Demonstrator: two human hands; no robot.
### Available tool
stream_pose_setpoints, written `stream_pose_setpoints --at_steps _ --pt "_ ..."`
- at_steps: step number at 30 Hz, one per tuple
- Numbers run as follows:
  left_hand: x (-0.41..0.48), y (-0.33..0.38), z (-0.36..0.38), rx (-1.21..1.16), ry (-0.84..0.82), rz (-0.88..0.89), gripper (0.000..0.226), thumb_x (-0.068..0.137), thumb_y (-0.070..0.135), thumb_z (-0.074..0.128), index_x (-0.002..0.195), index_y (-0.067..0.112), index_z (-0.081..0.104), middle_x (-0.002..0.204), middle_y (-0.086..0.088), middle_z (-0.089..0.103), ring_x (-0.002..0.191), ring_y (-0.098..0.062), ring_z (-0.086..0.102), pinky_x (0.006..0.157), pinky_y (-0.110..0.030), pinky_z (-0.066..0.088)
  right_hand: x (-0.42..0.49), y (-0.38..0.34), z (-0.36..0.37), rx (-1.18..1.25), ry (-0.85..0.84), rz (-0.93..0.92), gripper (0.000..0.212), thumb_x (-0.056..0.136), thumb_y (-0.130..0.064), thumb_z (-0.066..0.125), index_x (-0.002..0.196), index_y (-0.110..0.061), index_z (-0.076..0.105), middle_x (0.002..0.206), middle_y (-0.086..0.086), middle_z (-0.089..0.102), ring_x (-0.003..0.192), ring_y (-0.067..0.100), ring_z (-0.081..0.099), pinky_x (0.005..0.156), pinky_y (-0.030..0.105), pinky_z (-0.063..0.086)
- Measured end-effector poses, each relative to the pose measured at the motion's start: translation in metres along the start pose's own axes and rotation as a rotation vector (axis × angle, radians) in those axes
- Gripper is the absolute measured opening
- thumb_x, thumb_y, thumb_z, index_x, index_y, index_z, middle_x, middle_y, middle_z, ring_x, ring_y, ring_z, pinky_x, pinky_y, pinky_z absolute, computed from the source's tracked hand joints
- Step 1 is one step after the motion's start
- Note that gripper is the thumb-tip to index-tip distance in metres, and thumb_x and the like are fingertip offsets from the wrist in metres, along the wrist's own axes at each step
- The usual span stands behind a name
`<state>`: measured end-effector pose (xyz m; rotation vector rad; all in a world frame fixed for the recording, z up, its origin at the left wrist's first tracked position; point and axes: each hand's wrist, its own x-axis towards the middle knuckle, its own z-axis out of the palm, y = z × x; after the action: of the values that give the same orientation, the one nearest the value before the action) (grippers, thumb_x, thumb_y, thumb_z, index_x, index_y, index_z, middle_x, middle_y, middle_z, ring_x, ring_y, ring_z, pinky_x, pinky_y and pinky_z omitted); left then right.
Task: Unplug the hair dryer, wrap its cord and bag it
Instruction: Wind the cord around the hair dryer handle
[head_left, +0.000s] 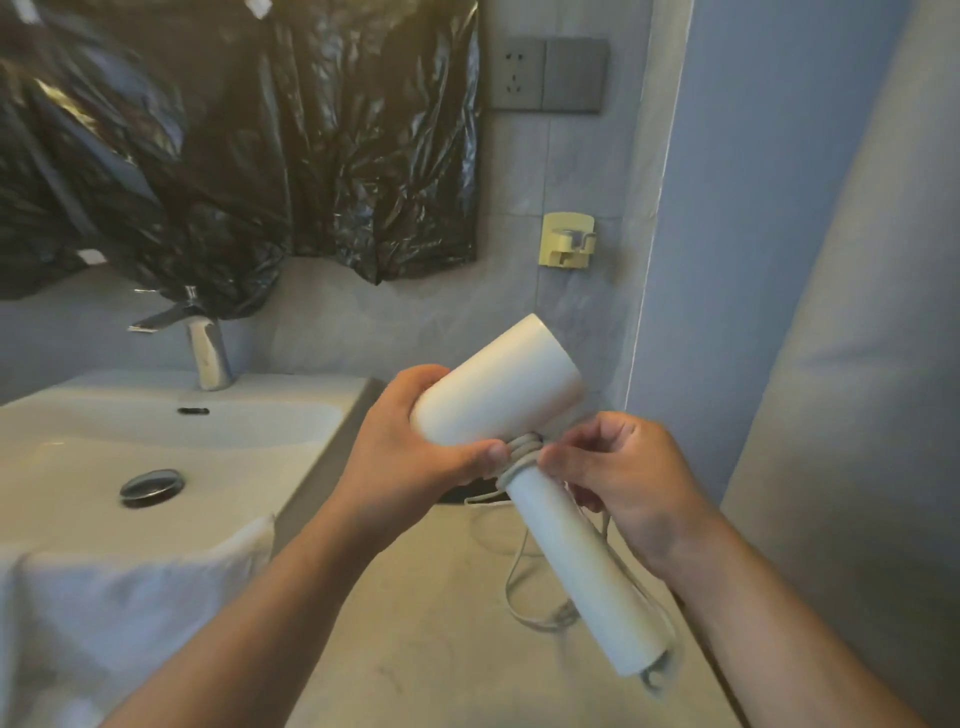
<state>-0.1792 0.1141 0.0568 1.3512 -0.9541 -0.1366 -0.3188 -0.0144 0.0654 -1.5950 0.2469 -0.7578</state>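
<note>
The left hand (415, 441) holds the white dryer (498, 384) in mid-air to the right of the sink (62, 457), in front of the tiled wall. Its grip is closed round the rear end of the barrel, thumb pressed at the joint where the barrel meets the handle. The barrel points up and to the right; the handle slants down to the right.

The cord (522, 452) is wound in a few tight turns round the top of the handle, just below the barrel. The right hand (623, 478) has its grip narrow, thumb and fingertips pinching the cord at those turns. The rest of the cord hangs in a loose loop below the handle and runs to its lower end.

A chrome tap (208, 353) stands behind the sink, and a white towel (130, 597) drapes over its front edge. A black plastic sheet (234, 145) hangs on the wall above. A grey socket (548, 73) sits high on the wall, with nothing plugged into it, and a yellow holder (567, 241) is below it.
</note>
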Motion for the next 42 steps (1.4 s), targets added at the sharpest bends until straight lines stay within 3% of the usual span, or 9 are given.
stream_pose_setpoints --at_steps 7,12,16,19,25,28,32,35,42 --pt "-0.04 0.03 -0.018 -0.208 0.131 0.02 0.069 0.042 0.034 0.087 0.105 0.014 0.069 0.091 -0.008 0.073 0.075 -0.017 0.069 0.056 -0.027 0.053 -0.038 -0.025 0.016 0.107 -0.142 0.003 0.011 0.078 -0.007 0.068 0.068 -0.005 0.065 0.046 -0.004 0.057 0.04 0.006 0.045 0.042 0.016 0.036" --pt "-0.057 0.049 -0.018 -0.324 0.181 -0.024 0.066 0.046 0.034 0.087 0.105 0.012 0.068 0.088 -0.008 0.072 0.074 -0.021 0.067 0.056 -0.032 0.052 -0.042 -0.034 0.032 0.277 -0.193 0.05 0.036 0.052 -0.038 0.088 0.072 -0.015 0.07 0.063 0.005 0.067 0.046 0.013 0.061 0.045 0.022 0.05" --pt "-0.065 0.057 -0.01 -0.39 0.305 -0.077 0.052 0.059 0.03 0.082 0.104 0.009 0.068 0.084 -0.007 0.071 0.07 -0.021 0.066 0.057 -0.032 0.053 -0.052 -0.02 0.051 0.575 -0.035 0.065 0.008 0.091 -0.007 0.054 0.086 -0.011 0.059 0.062 0.004 0.055 0.044 0.01 0.047 0.039 0.021 0.038" --pt "-0.066 0.058 -0.006 -0.413 0.419 -0.137 0.055 0.06 0.034 0.08 0.103 0.004 0.065 0.085 -0.01 0.069 0.068 -0.022 0.064 0.057 -0.033 0.055 -0.064 -0.011 0.068 0.398 -0.017 -0.048 0.009 0.09 -0.003 0.057 0.09 -0.012 0.059 0.074 0.011 0.039 0.054 0.012 0.03 0.047 0.023 0.025" --pt "-0.07 0.051 -0.009 -0.298 0.51 -0.144 0.062 0.059 0.043 0.079 0.109 0.011 0.059 0.098 -0.011 0.07 0.079 -0.021 0.068 0.065 -0.039 0.059 -0.071 -0.013 0.082 0.228 0.025 -0.101 0.031 0.076 -0.037 0.066 0.102 -0.019 0.064 0.078 0.006 0.049 0.05 0.003 0.04 0.047 0.018 0.031" --pt "-0.071 0.051 -0.021 -0.121 0.411 -0.149 0.061 0.055 0.044 0.081 0.105 0.018 0.057 0.097 -0.005 0.069 0.08 -0.018 0.069 0.059 -0.03 0.053 -0.068 -0.015 0.075 0.193 0.076 -0.119 0.039 0.074 -0.039 0.065 0.104 -0.015 0.062 0.071 -0.011 0.061 0.049 -0.002 0.048 0.047 0.01 0.035" --pt "-0.069 0.06 -0.03 -0.093 0.101 -0.14 0.058 0.05 0.04 0.091 0.098 0.018 0.067 0.086 -0.001 0.075 0.077 -0.015 0.072 0.061 -0.03 0.059 -0.068 -0.022 0.062 0.067 0.005 -0.194 0.03 0.078 -0.038 0.061 0.093 -0.014 0.072 0.046 -0.016 0.045 0.043 0.001 0.031 0.043 0.014 0.026" --pt "-0.07 0.06 -0.027 -0.09 0.239 -0.097 0.059 0.049 0.035 0.092 0.098 0.016 0.065 0.082 0.0 0.074 0.072 -0.013 0.07 0.058 -0.032 0.059 -0.07 -0.032 0.062 0.058 -0.086 -0.2 0.02 0.08 -0.032 0.055 0.086 -0.015 0.065 0.044 -0.018 0.052 0.041 -0.003 0.046 0.044 0.007 0.034" --pt "-0.069 0.067 -0.022 0.081 0.426 -0.012 0.089 0.049 0.03 0.096 0.12 0.029 0.042 0.099 0.01 0.06 0.087 -0.007 0.062 0.066 -0.031 0.057 -0.071 -0.029 0.066 0.057 -0.023 -0.061 0.039 0.087 -0.052 0.056 0.087 -0.014 0.064 0.053 -0.004 0.049 0.041 0.007 0.029 0.039 0.019 0.021"
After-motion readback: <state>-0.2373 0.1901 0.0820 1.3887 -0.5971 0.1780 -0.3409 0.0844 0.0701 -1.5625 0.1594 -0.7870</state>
